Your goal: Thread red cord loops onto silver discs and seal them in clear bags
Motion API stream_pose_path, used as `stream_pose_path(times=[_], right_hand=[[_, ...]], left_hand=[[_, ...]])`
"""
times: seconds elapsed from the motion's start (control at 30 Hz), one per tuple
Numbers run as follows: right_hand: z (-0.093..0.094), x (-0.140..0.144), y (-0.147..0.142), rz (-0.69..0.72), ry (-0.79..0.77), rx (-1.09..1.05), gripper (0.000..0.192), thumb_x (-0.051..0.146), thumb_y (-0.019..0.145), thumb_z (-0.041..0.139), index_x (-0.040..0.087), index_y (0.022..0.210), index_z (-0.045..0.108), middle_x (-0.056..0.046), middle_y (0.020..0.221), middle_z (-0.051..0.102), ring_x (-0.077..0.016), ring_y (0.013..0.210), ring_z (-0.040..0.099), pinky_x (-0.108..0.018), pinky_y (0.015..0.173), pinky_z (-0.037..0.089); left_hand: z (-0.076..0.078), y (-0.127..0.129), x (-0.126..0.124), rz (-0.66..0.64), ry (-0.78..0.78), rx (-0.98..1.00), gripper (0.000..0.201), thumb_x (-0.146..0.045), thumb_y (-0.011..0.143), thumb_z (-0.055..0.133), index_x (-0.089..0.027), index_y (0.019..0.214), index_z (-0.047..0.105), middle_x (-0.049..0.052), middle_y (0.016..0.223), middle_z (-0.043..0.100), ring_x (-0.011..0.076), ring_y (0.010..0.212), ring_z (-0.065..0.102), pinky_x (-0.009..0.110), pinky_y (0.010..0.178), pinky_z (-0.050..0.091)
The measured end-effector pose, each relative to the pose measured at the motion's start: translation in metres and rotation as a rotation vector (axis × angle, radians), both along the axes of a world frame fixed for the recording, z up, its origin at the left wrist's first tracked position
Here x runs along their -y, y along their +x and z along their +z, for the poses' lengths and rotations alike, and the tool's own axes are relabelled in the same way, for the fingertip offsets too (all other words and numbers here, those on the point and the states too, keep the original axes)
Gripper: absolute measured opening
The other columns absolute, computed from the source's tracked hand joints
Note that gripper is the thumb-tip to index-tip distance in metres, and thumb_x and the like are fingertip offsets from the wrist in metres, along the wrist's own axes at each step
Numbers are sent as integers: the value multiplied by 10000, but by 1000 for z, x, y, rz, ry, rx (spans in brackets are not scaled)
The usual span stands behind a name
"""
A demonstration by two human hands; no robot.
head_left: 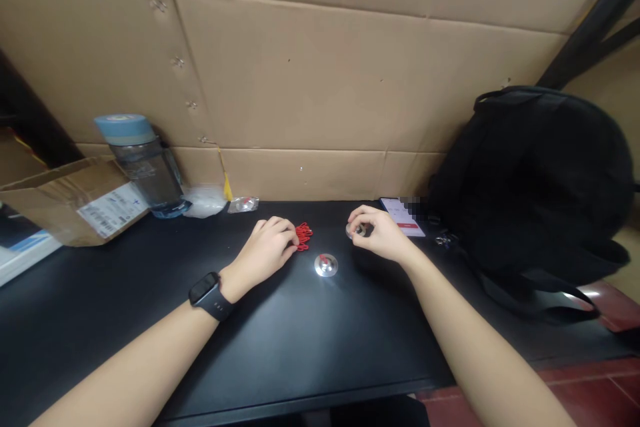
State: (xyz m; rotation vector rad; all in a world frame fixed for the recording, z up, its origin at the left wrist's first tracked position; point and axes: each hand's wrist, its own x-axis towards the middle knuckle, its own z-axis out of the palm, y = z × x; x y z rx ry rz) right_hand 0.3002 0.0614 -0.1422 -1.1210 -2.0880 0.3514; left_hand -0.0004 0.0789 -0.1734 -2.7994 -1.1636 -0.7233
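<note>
Head view: handling seemed best with a light rim pinch on the metal disc (349,231), red cords (303,236) untangled. Left hand (269,245), half-curled, touched the cords, closure hidden; right hand (384,233) pinched the disc, thumb against fingers, beside the domed disc (326,266) on the black tabletop (310,347).

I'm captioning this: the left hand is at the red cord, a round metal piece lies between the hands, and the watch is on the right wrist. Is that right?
Not quite: the head view shows the watch on the left wrist, not the right. The left hand is at the red cord, and a round metal piece lies between that hand and the right hand.
</note>
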Motion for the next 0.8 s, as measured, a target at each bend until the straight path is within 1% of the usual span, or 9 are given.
stream_pose_path(times=[0.2, 0.3, 0.37, 0.43, 0.5, 0.63, 0.7, 0.8], right_hand=[[-5, -5, 4, -61, 13, -41, 74, 125, 667, 703, 195, 673, 727, -48, 971, 680, -179, 799, 644, -302, 711, 491], [-3, -5, 6, -83, -13, -62, 60, 130, 659, 707, 187, 644, 712, -47, 948, 671, -169, 751, 628, -295, 667, 478], [-1, -4, 7, -80, -38, -84, 65, 131, 664, 707, 183, 626, 702, -47, 943, 661, -164, 738, 618, -297, 663, 475], [2, -3, 7, -39, -85, -137, 70, 134, 673, 711, 178, 620, 699, -52, 959, 651, -170, 768, 623, -307, 693, 486], [3, -2, 6, 35, -152, -236, 69, 166, 694, 731, 176, 630, 706, -60, 985, 640, -183, 824, 628, -327, 749, 503], [3, 1, 4, 168, -288, -462, 154, 308, 738, 804, 176, 691, 741, -75, 1050, 607, -194, 902, 616, -373, 841, 521], [4, 3, 3, 209, -350, -528, 196, 357, 729, 839, 179, 720, 757, -79, 1074, 591, -189, 894, 610, -384, 843, 527], [6, 7, 1, 270, -410, -573, 206, 377, 716, 867, 194, 736, 775, -76, 1079, 587, -187, 886, 604, -393, 837, 529]], left_hand=[[2, -2, -3, 0, 31, 32, 174, -293, 987, 560, -219, 941, 710, 68, 1070, 688, 249, 1086, 547, 394, 881, 361], [7, -5, -2, -3, 21, 30, 157, -295, 979, 570, -218, 928, 697, 62, 1079, 685, 247, 1090, 543, 401, 904, 354], [10, -8, 0, -27, -17, 15, 126, -287, 964, 591, -228, 914, 691, 47, 1099, 677, 244, 1108, 537, 407, 929, 345], [14, -11, 2, -66, -73, -5, 102, -277, 946, 611, -240, 900, 694, 35, 1111, 668, 241, 1121, 535, 403, 935, 344], [16, -13, 5, -112, -123, -23, 91, -270, 922, 632, -248, 873, 705, 30, 1104, 662, 241, 1126, 535, 395, 932, 350], [18, -12, 10, -187, -169, -47, 70, -277, 876, 677, -253, 826, 720, 38, 1075, 660, 249, 1120, 539, 395, 957, 358], [17, -11, 12, -201, -172, -45, 71, -319, 872, 696, -253, 864, 719, 45, 1066, 663, 251, 1111, 546, 393, 959, 366], [15, -6, 14, -195, -154, -24, 128, -375, 887, 702, -253, 925, 710, 44, 1054, 668, 243, 1094, 559, 379, 941, 374]])
